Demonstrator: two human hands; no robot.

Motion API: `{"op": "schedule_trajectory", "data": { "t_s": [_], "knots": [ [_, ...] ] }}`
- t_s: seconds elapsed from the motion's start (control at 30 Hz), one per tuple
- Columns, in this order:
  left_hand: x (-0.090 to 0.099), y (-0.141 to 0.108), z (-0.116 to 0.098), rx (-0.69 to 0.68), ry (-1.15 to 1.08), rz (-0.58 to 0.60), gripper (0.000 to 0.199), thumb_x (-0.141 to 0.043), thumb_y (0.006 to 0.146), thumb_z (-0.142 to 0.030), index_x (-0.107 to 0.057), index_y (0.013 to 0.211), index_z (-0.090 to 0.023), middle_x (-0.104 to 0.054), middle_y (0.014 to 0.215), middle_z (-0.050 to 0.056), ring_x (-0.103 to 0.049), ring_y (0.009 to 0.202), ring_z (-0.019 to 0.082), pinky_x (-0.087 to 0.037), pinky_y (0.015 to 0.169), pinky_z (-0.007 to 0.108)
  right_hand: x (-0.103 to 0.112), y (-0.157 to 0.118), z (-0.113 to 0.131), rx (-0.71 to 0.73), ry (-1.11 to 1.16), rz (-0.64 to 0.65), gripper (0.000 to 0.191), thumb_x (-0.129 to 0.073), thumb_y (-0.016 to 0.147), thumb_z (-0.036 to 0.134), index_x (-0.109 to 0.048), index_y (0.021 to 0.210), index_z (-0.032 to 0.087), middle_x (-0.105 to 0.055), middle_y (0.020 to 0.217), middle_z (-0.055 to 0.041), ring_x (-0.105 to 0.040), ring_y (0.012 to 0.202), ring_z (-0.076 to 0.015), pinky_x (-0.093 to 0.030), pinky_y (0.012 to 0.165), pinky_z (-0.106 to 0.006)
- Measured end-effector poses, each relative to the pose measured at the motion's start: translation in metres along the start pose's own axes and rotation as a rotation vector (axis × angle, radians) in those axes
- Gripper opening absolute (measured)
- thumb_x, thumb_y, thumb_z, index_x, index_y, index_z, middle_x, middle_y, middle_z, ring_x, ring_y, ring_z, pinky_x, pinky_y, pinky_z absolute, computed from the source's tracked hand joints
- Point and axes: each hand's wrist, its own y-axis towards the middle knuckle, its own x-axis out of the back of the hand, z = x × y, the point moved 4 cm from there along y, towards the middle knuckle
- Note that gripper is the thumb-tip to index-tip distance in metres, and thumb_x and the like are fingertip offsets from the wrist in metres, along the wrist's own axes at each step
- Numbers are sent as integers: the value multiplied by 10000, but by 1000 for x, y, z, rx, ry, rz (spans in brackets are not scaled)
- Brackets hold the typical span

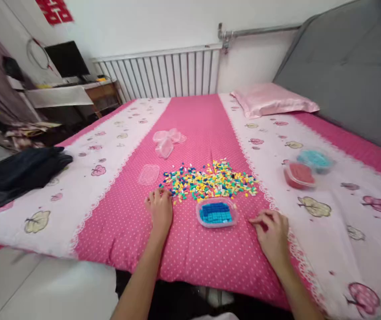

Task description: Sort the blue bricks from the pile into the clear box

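My left hand [160,208] rests on the pink polka-dot bedspread, at the left edge of a spread pile of small coloured blocks [210,181]. Its fingers are loosely bent and apart, and nothing shows in them. My right hand [273,229] lies to the right of a clear plastic container [217,226], fingers partly curled and reaching towards it without touching; I see nothing held. Inside the container, dark blue and light blue blocks [216,213] lie in neat rows. The pile behind it mixes yellow, green, white, blue and pink pieces.
A transparent lid [149,174] lies left of the pile, with several clear lids or containers [167,140] beyond. To the right sit a container of red pieces [299,174] and one of light blue pieces [315,160]. Dark folded clothing [20,171] and a pillow [272,100] are farther off.
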Motion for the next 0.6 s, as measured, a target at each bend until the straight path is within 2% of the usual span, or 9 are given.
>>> {"op": "schedule_trajectory", "data": {
  "t_s": [0.2, 0.3, 0.37, 0.43, 0.53, 0.6],
  "knots": [
    [5, 3, 0, 24, -62, -19, 204, -496, 973, -254, -680, 1036, -191, -641, 1191, 127, -518, 1121, 312, -348, 964, 469, 2, 2, 2, -93, 75, 29, 180, -557, 906, 243, -677, 777, 206, -588, 905, -81, -518, 895, -273, -418, 817, -445],
    [14, -4, -8, 0, -179, -29, 218, -449, 998, -251, -646, 1059, -181, -678, 1101, 111, -554, 1061, 285, -381, 924, 433, 7, 10, 7, -143, 117, 19, 147, -548, 929, 287, -661, 928, 192, -608, 920, -82, -539, 909, -268, -447, 833, -440],
    [23, -14, -25, -84, -363, -47, 214, -433, 1007, -243, -636, 1034, -182, -687, 1025, 89, -575, 985, 253, -409, 875, 391, 12, 22, 20, -149, 152, 32, 216, -522, 953, 301, -629, 1098, 182, -627, 969, -84, -564, 924, -254, -469, 848, -425],
    [34, -27, -49, -198, -489, -62, 204, -430, 1009, -221, -631, 1023, -193, -678, 1006, 75, -574, 942, 231, -427, 834, 357, 18, 37, 40, -186, 290, 93, 282, -501, 974, 298, -593, 1221, 195, -647, 1008, -78, -592, 933, -234, -485, 863, -402],
    [48, -44, -87, -395, -587, -56, 148, -468, 1007, -215, -608, 966, -197, -667, 923, 44, -554, 914, 217, -426, 816, 330, 20, 60, 82, -177, 470, 286, 213, -500, 997, 297, -654, 1133, 240, -685, 1097, -66, -622, 1029, -212, -487, 911, -366],
    [53, -50, -103, -452, -598, -46, 130, -478, 1006, -203, -599, 960, -196, -666, 912, 35, -539, 911, 214, -418, 815, 326, 19, 71, 109, -115, 546, 395, 175, -529, 987, 259, -678, 1077, 243, -705, 1102, -54, -637, 1033, -200, -494, 907, -342]
  ]
}}
